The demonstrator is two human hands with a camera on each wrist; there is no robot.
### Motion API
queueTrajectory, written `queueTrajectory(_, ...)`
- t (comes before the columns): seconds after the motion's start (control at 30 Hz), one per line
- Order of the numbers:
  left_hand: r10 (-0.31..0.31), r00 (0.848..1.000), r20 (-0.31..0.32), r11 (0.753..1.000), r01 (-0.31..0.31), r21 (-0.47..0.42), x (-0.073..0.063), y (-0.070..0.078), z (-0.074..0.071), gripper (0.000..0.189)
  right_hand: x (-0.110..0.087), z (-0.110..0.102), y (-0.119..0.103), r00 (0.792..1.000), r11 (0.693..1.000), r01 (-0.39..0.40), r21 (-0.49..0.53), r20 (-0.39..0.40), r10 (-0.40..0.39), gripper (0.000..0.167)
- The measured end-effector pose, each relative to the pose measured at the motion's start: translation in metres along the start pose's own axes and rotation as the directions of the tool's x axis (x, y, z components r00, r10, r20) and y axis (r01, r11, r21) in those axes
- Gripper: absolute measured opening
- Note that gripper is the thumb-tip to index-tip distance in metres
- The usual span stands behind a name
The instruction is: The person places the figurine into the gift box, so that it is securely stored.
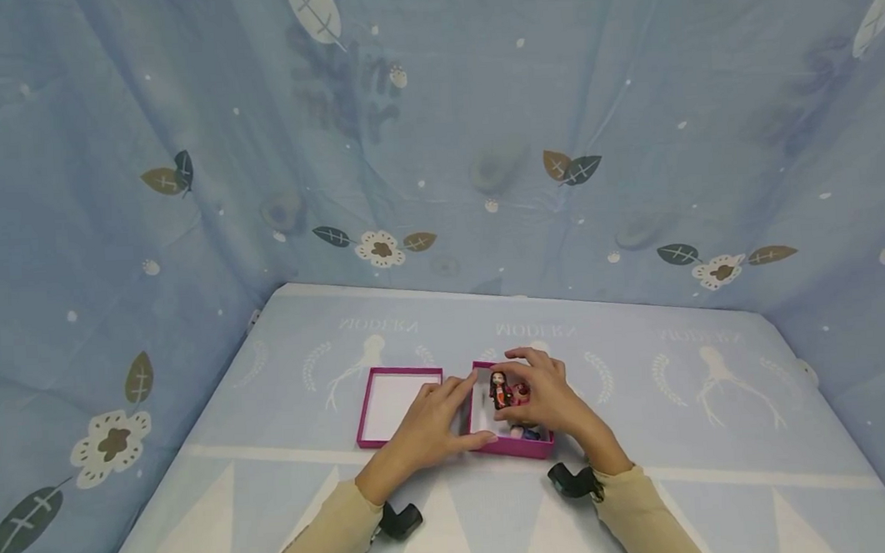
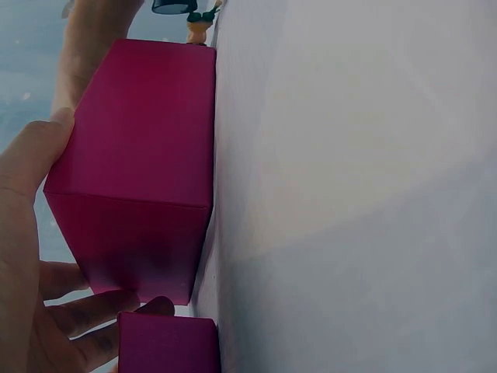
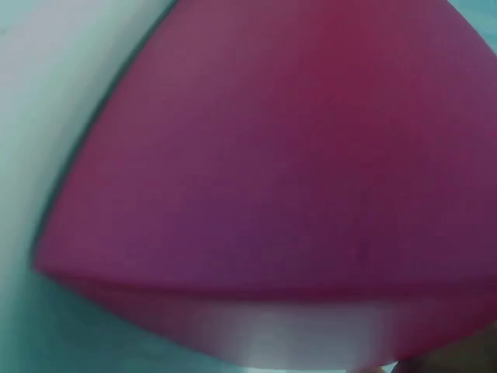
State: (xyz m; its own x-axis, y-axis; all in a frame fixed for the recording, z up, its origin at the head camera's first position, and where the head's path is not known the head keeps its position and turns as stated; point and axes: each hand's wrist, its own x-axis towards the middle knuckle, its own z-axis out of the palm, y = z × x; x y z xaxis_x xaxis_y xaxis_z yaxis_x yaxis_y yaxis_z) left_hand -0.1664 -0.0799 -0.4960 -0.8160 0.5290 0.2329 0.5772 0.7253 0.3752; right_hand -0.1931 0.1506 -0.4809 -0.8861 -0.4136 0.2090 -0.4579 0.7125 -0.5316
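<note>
In the head view, my right hand (image 1: pixel 544 392) pinches a small doll figurine (image 1: pixel 500 389) over the magenta box (image 1: pixel 513 447), index finger by its head and thumb by its feet. The doll has long black hair and a red and black outfit. My left hand (image 1: pixel 437 423) holds the left end of this box. In the left wrist view, the thumb (image 2: pixel 56 138) meets the rim of the near wall, and the other fingers lie along the side wall. A pink and red figurine (image 1: pixel 520 393) shows behind the doll, partly covered by the right hand. Smaller pieces (image 1: pixel 526 432) lie near the front wall.
A shallow magenta lid (image 1: pixel 400 404) with a white inside lies left of the box, close to my left hand. Both rest on a table (image 1: pixel 643 383) with a pale blue printed cover. Patterned blue cloth (image 1: pixel 478 99) hangs behind and at the sides.
</note>
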Motion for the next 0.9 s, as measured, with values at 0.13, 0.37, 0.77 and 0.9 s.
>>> queueTrajectory(0.13, 0.012, 1.0, -0.012, 1.0, -0.012, -0.005, 0.0, -0.001, 0.002, 0.093, 0.002, 0.0, -0.004, 1.0, 0.999, 0.01, -0.033, -0.003, -0.01, 0.067)
queueTrajectory(0.37, 0.026, 0.999, -0.03, 1.0, -0.027, -0.001, 0.001, -0.001, 0.002, 0.092, 0.003, 0.0, -0.01, 0.999, 0.998, -0.043, -0.046, -0.015, 0.042, 0.069)
queueTrajectory(0.77, 0.028, 0.999, -0.031, 1.0, -0.027, 0.009, 0.001, -0.001, 0.002, 0.092, 0.004, 0.004, -0.011, 0.999, 0.997, -0.017, -0.08, -0.04, 0.014, 0.071)
queueTrajectory(0.9, 0.033, 0.999, -0.034, 0.999, -0.033, 0.002, 0.001, -0.001, 0.001, 0.092, 0.003, 0.005, -0.009, 0.999, 0.996, -0.006, -0.094, -0.05, 0.002, 0.072)
